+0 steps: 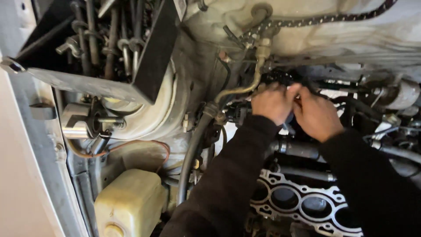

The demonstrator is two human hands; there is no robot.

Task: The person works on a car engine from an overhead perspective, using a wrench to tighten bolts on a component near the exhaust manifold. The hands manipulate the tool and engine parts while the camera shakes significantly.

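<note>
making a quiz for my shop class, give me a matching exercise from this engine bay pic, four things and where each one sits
Things:
1. tool tray
2. reservoir
3. gasket
4. hands (left hand, right hand)

Places:
A. bottom left, pale yellow
B. upper left, holding wrenches
C. middle right, close together on a black part
D. bottom, right of centre, with round bores

Pairs: 1-B, 2-A, 3-D, 4-C

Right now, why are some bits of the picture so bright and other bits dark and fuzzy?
In the head view, daylight washes out the pale body panel up top; the black sleeves lose detail in shadow; the left hand and right hand look slightly soft; the yellowish tank looks a little fuzzy too.
</note>
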